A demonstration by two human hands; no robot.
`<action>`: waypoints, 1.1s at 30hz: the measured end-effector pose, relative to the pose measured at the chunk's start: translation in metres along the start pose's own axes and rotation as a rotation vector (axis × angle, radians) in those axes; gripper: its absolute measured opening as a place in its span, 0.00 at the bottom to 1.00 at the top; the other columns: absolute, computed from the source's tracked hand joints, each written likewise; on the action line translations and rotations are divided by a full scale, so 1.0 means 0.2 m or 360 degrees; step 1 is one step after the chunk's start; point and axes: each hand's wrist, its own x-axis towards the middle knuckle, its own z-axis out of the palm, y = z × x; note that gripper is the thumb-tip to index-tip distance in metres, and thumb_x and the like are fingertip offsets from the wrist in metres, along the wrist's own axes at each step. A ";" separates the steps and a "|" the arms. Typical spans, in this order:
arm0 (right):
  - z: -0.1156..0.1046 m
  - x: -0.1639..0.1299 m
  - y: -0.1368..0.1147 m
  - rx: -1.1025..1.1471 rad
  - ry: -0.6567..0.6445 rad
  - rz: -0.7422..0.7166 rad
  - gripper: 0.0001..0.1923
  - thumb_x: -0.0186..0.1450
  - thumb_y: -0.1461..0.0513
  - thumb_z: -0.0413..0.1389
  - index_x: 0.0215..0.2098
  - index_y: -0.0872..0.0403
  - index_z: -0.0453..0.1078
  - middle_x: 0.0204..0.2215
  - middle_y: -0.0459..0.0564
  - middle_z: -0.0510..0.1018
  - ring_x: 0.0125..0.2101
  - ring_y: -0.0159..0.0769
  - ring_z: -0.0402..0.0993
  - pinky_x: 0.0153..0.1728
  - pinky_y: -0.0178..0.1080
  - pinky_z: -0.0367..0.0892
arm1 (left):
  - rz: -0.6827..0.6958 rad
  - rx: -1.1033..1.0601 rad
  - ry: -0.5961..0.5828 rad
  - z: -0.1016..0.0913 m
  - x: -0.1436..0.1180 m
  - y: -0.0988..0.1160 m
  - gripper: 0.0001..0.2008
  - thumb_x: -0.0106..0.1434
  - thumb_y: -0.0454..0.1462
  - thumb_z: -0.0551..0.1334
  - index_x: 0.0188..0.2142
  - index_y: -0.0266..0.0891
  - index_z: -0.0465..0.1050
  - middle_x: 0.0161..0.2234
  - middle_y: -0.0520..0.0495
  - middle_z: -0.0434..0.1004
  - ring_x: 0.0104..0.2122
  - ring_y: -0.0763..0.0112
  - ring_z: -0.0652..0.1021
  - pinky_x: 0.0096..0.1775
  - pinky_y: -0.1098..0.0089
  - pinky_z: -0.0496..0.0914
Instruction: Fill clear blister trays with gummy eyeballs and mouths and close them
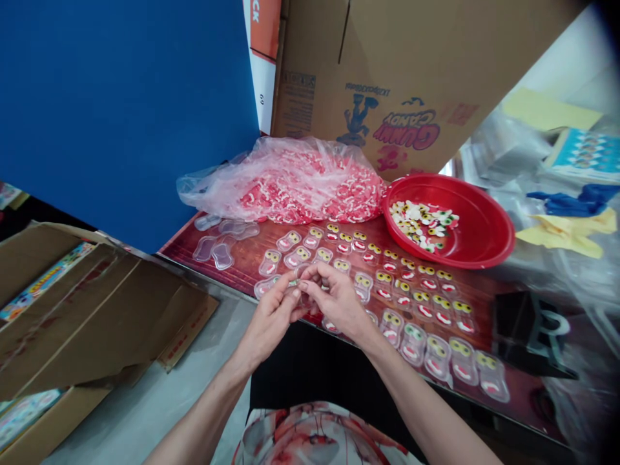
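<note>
My left hand (271, 318) and my right hand (334, 298) meet over the near edge of a dark red table (242, 258). Both pinch one small clear plastic mould (301, 289) between their fingertips. Rows of clear moulds filled with gummy eyes and red mouths (416, 303) lie on the table just beyond and to the right of my hands. A few empty clear moulds (220, 248) lie to the left. A red bowl (484, 245) holding gummy eye pieces (423, 223) sits at the right. A clear plastic bag of red-and-white gummy mouths (300, 184) lies behind.
A large cardboard box printed "Gummy Candy" (402, 77) stands behind the table. A blue board (126, 110) rises at the left. An open carton with flaps (92, 310) sits low on the left. A black object (530, 329) and plastic sheeting (581, 271) lie at the right.
</note>
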 end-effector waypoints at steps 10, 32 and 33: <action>0.01 -0.01 0.02 -0.0174 0.0009 -0.0025 0.03 0.66 0.61 0.55 0.35 0.52 0.70 0.28 0.43 0.74 0.25 0.29 0.69 0.26 0.32 0.66 | -0.0057 -0.0041 0.0056 0.01 0.00 0.00 0.23 0.59 0.44 0.68 0.52 0.39 0.72 0.40 0.46 0.81 0.35 0.68 0.81 0.40 0.69 0.76; 0.03 -0.02 0.03 -0.0298 0.0011 -0.0112 0.02 0.66 0.62 0.54 0.37 0.51 0.69 0.29 0.43 0.73 0.27 0.30 0.69 0.29 0.33 0.67 | 0.0015 0.0037 0.0112 -0.01 0.00 -0.01 0.20 0.60 0.50 0.67 0.42 0.38 0.72 0.39 0.46 0.80 0.35 0.68 0.81 0.39 0.67 0.77; 0.03 -0.02 0.03 -0.0232 -0.0020 -0.0076 0.02 0.66 0.62 0.55 0.37 0.51 0.69 0.29 0.43 0.72 0.27 0.30 0.69 0.29 0.33 0.67 | 0.0017 0.0055 0.0112 -0.01 0.00 0.00 0.20 0.60 0.50 0.67 0.42 0.38 0.72 0.39 0.46 0.80 0.34 0.69 0.81 0.38 0.68 0.77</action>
